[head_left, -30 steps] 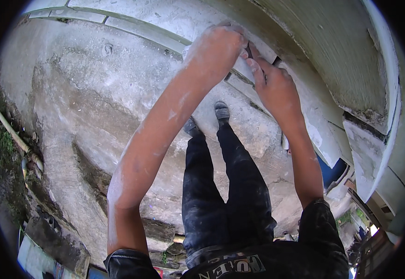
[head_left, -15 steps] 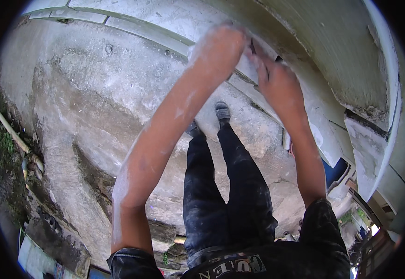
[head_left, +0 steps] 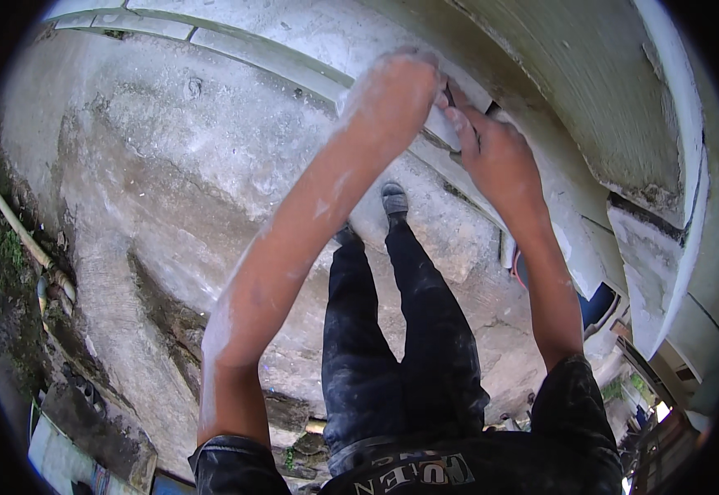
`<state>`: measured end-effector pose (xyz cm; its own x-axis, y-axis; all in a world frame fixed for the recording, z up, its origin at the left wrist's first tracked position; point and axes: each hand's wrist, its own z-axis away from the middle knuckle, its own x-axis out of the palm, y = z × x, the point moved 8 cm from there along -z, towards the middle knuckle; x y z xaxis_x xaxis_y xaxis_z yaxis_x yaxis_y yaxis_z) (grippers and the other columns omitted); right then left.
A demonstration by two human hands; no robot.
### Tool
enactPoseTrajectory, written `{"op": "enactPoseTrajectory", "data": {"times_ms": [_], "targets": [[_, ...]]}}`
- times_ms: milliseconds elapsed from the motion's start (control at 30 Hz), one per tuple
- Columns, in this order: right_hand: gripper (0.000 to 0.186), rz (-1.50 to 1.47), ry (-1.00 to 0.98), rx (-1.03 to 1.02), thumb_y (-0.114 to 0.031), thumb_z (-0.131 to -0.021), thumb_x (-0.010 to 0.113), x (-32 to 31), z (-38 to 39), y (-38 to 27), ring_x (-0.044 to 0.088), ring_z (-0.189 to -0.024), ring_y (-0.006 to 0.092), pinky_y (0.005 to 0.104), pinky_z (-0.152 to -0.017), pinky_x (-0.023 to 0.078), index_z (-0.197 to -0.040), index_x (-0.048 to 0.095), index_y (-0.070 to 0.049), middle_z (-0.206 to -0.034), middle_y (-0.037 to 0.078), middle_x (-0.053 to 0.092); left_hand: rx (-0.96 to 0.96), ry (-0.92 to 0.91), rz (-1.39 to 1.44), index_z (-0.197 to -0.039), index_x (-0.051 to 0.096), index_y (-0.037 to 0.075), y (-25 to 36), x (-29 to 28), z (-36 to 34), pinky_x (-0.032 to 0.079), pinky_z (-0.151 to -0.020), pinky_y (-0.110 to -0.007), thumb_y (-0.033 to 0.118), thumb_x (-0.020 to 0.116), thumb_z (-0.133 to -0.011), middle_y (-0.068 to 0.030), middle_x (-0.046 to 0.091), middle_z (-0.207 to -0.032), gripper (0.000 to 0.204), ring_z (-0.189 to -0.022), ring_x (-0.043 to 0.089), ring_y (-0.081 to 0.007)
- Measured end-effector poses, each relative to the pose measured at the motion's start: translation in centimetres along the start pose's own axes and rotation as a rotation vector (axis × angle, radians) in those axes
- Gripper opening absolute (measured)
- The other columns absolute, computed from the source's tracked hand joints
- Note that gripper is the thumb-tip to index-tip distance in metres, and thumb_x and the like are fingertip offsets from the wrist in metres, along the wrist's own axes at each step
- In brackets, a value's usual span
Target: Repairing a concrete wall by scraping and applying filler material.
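My left hand (head_left: 405, 87), dusted with white powder up the forearm, is closed, its fingers curled away from view. What it grips, if anything, is hidden. Close against it on the right, my right hand (head_left: 499, 157) is closed, with thumb and forefinger reaching toward the left fist. Between the two hands shows a small dark, narrow piece (head_left: 448, 95), too little of it visible to name. Both hands are above a pale, powdery ledge (head_left: 293, 29) beside the wall.
A greenish-grey plastered wall (head_left: 607, 99) rises at the right. Below lies rough, stained concrete ground (head_left: 186, 157), where my feet stand in grey shoes (head_left: 394, 200). Pale pipes (head_left: 21, 231) run along a mossy strip at the left. A blue object (head_left: 598, 305) sits low at the right.
My left fist, blurred by motion before, shows more sharply and has shifted slightly. The right hand stays close beside it with much the same grip. The whole view has moved a little.
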<state>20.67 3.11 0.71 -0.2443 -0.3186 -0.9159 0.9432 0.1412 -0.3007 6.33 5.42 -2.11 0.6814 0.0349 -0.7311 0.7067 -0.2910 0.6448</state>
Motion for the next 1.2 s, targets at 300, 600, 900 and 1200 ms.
{"op": "enactPoseTrajectory", "data": {"times_ms": [300,600,900,1200], "targets": [[0.042,0.038,0.098,-0.104,-0.039,-0.108,0.050,0.2,-0.4,-0.3,0.070,-0.090,0.0475,0.0570,-0.081,0.056,-0.144,0.063,-0.022,-0.097,0.024,0.074,0.051,0.064,-0.035,-0.096,0.080,0.007,0.8,-0.7,0.1,0.056,-0.092,-0.046,0.008,0.069,-0.084,-0.0113,0.072,-0.102,0.016,-0.103,0.068,-0.0350],[0.043,-0.024,0.078,-0.068,-0.041,-0.110,0.049,-0.1,-0.6,-0.8,0.067,-0.101,0.0489,0.0543,-0.090,0.053,-0.145,0.063,-0.020,-0.105,0.030,0.070,0.051,0.083,-0.040,-0.098,0.080,0.007,0.7,-1.2,-0.2,0.055,-0.094,-0.044,0.007,0.071,-0.082,-0.0106,0.072,-0.101,0.018,-0.103,0.067,-0.0336],[0.046,0.081,0.019,-0.097,-0.042,-0.109,0.049,0.1,-0.7,-0.4,0.072,-0.092,0.0454,0.0552,-0.085,0.057,-0.149,0.059,-0.022,-0.100,0.027,0.074,0.095,0.162,-0.053,-0.098,0.080,0.006,1.4,-1.9,0.5,0.055,-0.092,-0.043,0.003,0.072,-0.080,-0.0105,0.072,-0.100,0.020,-0.100,0.066,-0.0335],[0.043,0.001,0.025,-0.100,-0.038,-0.108,0.051,-0.3,-0.8,-0.7,0.070,-0.101,0.0453,0.0542,-0.090,0.056,-0.147,0.061,-0.021,-0.106,0.025,0.074,0.079,0.120,-0.006,-0.098,0.080,0.006,1.0,-1.9,0.3,0.055,-0.092,-0.044,0.003,0.072,-0.081,-0.0107,0.073,-0.100,0.019,-0.101,0.066,-0.0344]]}}
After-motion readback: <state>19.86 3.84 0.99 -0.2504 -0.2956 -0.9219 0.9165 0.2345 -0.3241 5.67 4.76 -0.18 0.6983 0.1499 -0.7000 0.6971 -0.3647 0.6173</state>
